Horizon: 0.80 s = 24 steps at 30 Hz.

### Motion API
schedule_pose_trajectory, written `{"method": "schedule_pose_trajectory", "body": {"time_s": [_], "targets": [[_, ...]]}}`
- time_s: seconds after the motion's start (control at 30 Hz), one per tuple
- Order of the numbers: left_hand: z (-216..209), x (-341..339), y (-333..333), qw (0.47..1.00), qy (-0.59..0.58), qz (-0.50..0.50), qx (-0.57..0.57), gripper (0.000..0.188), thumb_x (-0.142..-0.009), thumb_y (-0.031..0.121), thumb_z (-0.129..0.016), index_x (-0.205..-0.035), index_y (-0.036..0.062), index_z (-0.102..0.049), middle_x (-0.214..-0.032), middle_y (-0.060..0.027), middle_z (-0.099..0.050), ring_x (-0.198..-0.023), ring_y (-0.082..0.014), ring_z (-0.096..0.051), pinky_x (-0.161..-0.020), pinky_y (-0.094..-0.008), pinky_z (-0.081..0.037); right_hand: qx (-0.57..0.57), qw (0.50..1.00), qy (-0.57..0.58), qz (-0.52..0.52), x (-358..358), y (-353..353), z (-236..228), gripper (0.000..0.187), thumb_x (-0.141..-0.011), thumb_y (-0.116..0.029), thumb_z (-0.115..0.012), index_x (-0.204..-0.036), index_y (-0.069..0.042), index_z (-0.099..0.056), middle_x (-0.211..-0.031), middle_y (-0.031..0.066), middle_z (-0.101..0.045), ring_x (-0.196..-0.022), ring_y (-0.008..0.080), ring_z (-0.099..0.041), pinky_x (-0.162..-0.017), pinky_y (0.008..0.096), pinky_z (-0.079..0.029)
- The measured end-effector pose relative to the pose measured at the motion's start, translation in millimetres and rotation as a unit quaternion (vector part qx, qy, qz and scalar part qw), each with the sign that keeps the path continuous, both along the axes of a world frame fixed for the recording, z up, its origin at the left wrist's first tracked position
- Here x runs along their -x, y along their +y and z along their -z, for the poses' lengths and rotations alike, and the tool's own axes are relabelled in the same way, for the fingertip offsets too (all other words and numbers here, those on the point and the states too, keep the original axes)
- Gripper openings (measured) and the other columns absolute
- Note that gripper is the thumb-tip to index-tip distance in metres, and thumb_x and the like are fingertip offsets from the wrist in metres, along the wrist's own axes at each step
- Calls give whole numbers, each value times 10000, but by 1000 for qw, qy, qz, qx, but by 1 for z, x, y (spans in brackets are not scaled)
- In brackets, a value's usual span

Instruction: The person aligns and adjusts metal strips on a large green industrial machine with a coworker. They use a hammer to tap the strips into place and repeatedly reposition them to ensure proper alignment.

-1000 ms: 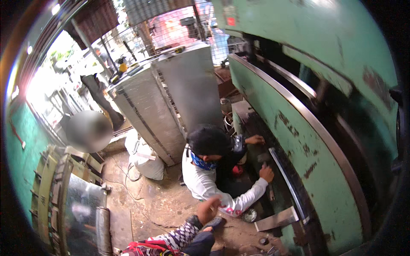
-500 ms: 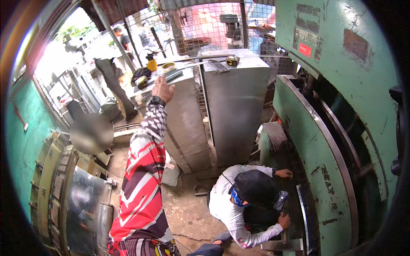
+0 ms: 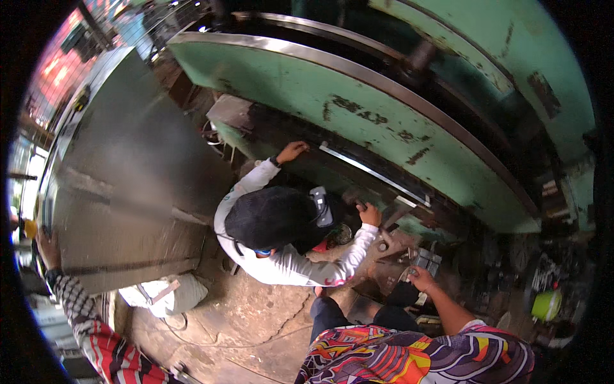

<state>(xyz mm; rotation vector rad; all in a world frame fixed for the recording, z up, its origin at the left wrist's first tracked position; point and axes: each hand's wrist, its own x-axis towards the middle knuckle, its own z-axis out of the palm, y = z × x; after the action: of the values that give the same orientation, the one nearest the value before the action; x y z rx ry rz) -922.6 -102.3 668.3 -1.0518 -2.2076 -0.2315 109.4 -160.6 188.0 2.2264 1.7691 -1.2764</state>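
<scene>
Left hand (image 3: 46, 246) braces on steel cabinet (image 3: 128, 185) edge; right hand (image 3: 419, 278) rests on small metal block (image 3: 425, 261), grip unclear. Keep clear of crouching co-worker (image 3: 275, 221) under green press (image 3: 384, 96).

A pale green press (image 3: 358, 96), a grey sheet-metal cabinet (image 3: 128, 173), a co-worker's white sleeve (image 3: 300, 269) and black cap (image 3: 268, 217).

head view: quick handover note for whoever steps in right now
Left hand: on the edge of the steel cabinet, grip unclear.
Right hand: down at a small grey metal block by the floor, hold unclear.
A crouching co-worker has both hands at the green press, near its shiny strip.
Done: nothing lifted yet.
Left: the block is not picked up.
</scene>
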Motion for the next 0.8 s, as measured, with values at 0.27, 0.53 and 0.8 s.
{"method": "schedule_pose_trajectory", "body": {"time_s": [0.27, 0.53, 0.8], "targets": [[83, -362, 184, 855, -214, 471, 32, 670, -982, 510, -565, -1375, -30, -512, -1350, -234, -558, -1251, -366, -552, -1045, -510, -444, 119, 986, -45, 107, -11, -20, -59, 604, -963, -285, -705, -1472, -24, -512, -1103, 188, -739, -989, 297, -719, -857, 428, -568], [176, -514, 282, 815, -287, 479, 156, 580, -1009, 444, -541, -1331, -38, -538, -1288, -230, -586, -1194, -351, -578, -1017, -477, -457, 132, 982, -28, 135, -41, -58, -66, 622, -983, -316, -683, -1495, -25, -484, -1291, 228, -671, -1142, 329, -678, -921, 450, -561], [168, -496, 216, 807, -359, 469, -5, 495, -1035, 379, -518, -1286, -45, -565, -1226, -226, -615, -1137, -335, -603, -989, -444, -470, 107, 987, 5, 119, -38, -38, -81, 606, -997, -335, -657, -1514, -72, -482, -1272, 193, -683, -1178, 310, -655, -981, 442, -519]]}}
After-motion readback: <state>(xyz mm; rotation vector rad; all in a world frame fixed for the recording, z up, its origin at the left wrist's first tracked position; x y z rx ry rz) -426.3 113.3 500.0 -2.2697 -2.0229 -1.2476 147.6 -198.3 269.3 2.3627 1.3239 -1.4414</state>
